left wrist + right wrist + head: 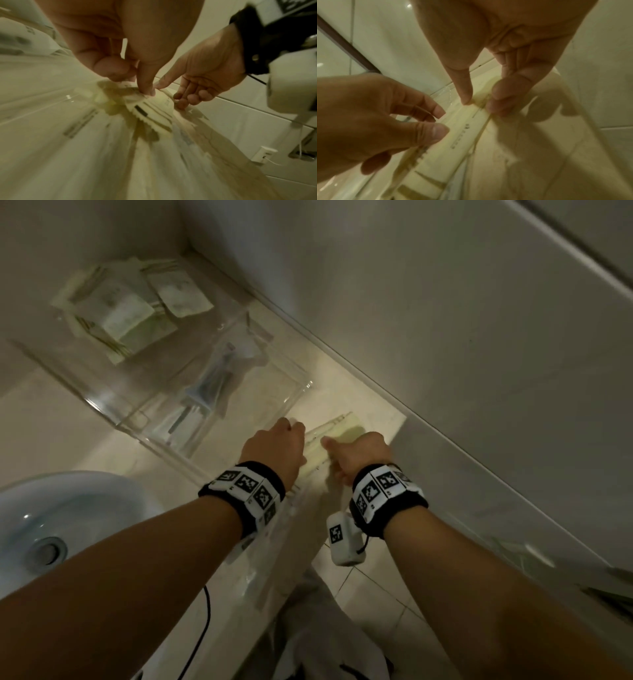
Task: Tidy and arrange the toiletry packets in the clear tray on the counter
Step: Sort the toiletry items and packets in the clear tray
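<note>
The clear tray [102,402] stands on the counter. A loose heap of pale green packets [126,302] lies in its far compartment, and clear-wrapped items [205,385] lie in the middle one. Just past the tray's near end, both hands hold a stack of pale packets [337,428] low over the counter. My left hand [294,429] pinches one side of the stack [154,111] between thumb and fingers [149,92]. My right hand [334,455] pinches the other side [453,135], thumb [465,94] opposite the fingers. I cannot tell whether the stack touches the counter.
A white sink [51,525] sits at the lower left. A tiled wall [445,337] runs along the right, close to the hands. The counter's front edge [274,577] drops to a tiled floor. A wall socket [262,154] is low on the wall.
</note>
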Motion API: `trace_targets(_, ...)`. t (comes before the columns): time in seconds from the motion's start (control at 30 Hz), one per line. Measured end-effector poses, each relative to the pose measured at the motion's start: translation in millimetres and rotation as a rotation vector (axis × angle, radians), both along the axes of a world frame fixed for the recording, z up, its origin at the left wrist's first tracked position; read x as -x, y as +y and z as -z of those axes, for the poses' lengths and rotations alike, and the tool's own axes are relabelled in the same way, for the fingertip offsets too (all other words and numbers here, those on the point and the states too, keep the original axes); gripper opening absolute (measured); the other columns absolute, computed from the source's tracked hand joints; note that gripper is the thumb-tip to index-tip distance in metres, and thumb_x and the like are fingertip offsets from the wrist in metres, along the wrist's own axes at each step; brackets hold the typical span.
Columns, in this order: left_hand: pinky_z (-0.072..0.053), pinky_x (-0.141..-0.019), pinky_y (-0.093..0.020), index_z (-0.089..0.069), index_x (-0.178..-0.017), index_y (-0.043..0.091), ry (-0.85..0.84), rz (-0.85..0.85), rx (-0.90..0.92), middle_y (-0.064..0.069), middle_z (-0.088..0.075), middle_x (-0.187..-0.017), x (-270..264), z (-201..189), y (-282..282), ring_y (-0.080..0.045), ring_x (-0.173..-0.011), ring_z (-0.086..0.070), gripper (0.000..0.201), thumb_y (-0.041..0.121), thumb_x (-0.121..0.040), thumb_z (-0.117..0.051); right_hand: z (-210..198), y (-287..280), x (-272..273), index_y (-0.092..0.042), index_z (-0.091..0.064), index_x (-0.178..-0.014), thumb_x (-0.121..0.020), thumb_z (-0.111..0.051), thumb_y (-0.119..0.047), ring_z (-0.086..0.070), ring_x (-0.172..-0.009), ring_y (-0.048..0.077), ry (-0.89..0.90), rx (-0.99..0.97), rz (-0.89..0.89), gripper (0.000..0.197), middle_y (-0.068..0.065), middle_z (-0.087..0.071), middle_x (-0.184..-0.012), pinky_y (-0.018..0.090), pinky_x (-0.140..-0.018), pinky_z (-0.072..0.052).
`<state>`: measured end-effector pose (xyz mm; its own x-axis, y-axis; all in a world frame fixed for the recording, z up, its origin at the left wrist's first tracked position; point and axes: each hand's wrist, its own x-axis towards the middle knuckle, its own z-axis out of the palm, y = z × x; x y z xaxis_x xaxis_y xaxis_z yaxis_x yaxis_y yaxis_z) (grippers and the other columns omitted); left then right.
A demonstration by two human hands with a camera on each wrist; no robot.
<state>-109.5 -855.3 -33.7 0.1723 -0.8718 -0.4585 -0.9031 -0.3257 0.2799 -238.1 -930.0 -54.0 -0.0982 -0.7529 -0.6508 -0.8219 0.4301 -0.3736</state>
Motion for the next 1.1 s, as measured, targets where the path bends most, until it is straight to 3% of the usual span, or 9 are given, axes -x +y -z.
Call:
trace_targets(0.13,-0.048,-0.079,-0.044,-0.05,-0.117,0.01,0.028,-0.073,-0.051,-0.012,-0.054,-0.117,-1.1,3.2,-4.4,-0.037,-0.101,-0.059,0.032,0.031,-0.095,-0.061,-12.7,8.9,-0.5,-0.008,-0.069,-0.076,-0.06,-0.083,-0.053,-0.071,-0.065,0.026,-0.09,-0.027,0.148,0.05,0.008,-0.073,-0.071,0.036,-0.064,-0.061)
trace_targets(0.2,-0.048,-0.081,-0.044,-0.052,-0.114,0.009,0.04,-0.108,-0.057,-0.012,-0.055,-0.116,-0.4,5.0,-5.0,-0.036,-0.102,-0.058,0.03,0.031,-0.095,-0.062,-10.0,11.8,0.2,-0.008,-0.068,-0.079,-0.06,-0.086,-0.048,-0.071,-0.067,0.026,-0.121,-0.03,0.21,0.048,0.008,-0.073,-0.073,0.036,-0.066,-0.061)
trace_targets(0.5,-0.052,-0.079,-0.046,-0.057,-0.111,0.015,-0.008,-0.08,-0.029,-0.008,-0.054,-0.113,2.2,-1.7,1.9,-0.034,-0.095,-0.06,0.017,0.027,-0.098,-0.057,2.6,13.2,0.4,-0.009,-0.069,-0.092,-0.054,-0.082,-0.058,-0.071,-0.079,0.027,-0.205,-0.03,0.224,0.063,0.008,-0.074,-0.086,0.041,-0.079,-0.06)
trace_targets(0.57,-0.052,-0.077,-0.045,-0.057,-0.111,0.019,0.004,-0.096,0.002,-0.006,-0.055,-0.112,2.9,-1.8,5.0,-0.033,-0.091,-0.061,0.014,0.02,-0.097,-0.054,3.6,11.7,2.3,-0.009,-0.068,-0.094,-0.063,-0.082,-0.05,-0.07,-0.083,0.028,-0.228,-0.024,0.221,0.053,0.009,-0.073,-0.09,0.041,-0.083,-0.058)
trace_targets(0.63,-0.053,-0.077,-0.044,-0.057,-0.117,0.022,0.017,-0.102,0.013,-0.005,-0.055,-0.115,3.5,-2.0,5.9,-0.032,-0.093,-0.062,0.025,0.013,-0.094,-0.055,4.8,10.9,4.0,-0.009,-0.066,-0.089,-0.068,-0.08,-0.042,-0.07,-0.083,0.029,-0.246,-0.012,0.192,0.042,0.01,-0.073,-0.088,0.043,-0.084,-0.058)
trace_targets(0.77,-0.052,-0.082,-0.043,-0.056,-0.128,0.022,0.022,-0.09,0.001,-0.006,-0.054,-0.125,8.3,-4.3,2.6,-0.033,-0.102,-0.063,0.033,0.021,-0.095,-0.061,12.4,11.7,6.8,-0.011,-0.069,-0.089,-0.066,-0.079,-0.03,-0.071,-0.082,0.03,-0.326,-0.009,0.233,0.032,0.009,-0.074,-0.085,0.046,-0.084,-0.059)
trace_targets(0.87,-0.047,-0.071,-0.039,-0.058,-0.119,0.015,-0.071,-0.05,-0.005,-0.007,-0.055,-0.118,14.6,-4.1,-0.7,-0.033,-0.098,-0.064,0.028,0.023,-0.093,-0.066,9.7,10.1,12.9,-0.003,-0.07,-0.095,-0.078,-0.078,-0.014,-0.072,-0.083,0.027,-0.352,0.024,0.311,0.022,0.011,-0.074,-0.087,0.043,-0.084,-0.059)
trace_targets(0.93,-0.041,-0.065,-0.036,-0.059,-0.111,0.013,-0.138,-0.031,-0.021,-0.007,-0.056,-0.113,19.0,-4.8,-2.1,-0.032,-0.094,-0.066,0.024,0.017,-0.089,-0.069,10.5,9.3,19.5,0.001,-0.07,-0.095,-0.079,-0.078,-0.013,-0.071,-0.084,0.027,-0.35,0.052,0.337,0.023,0.012,-0.074,-0.088,0.042,-0.085,-0.059)
trace_targets(1.1,-0.041,-0.07,-0.035,-0.061,-0.101,0.011,-0.148,-0.032,-0.079,-0.008,-0.058,-0.109,28.2,-9.5,-8.1,-0.029,-0.099,-0.064,0.016,0.01,-0.086,-0.068,11.4,7.0,30.3,0.004,-0.069,-0.089,-0.076,-0.08,-0.019,-0.072,-0.083,0.029,-0.338,0.087,0.351,0.028,0.015,-0.074,-0.089,0.044,-0.082,-0.06)
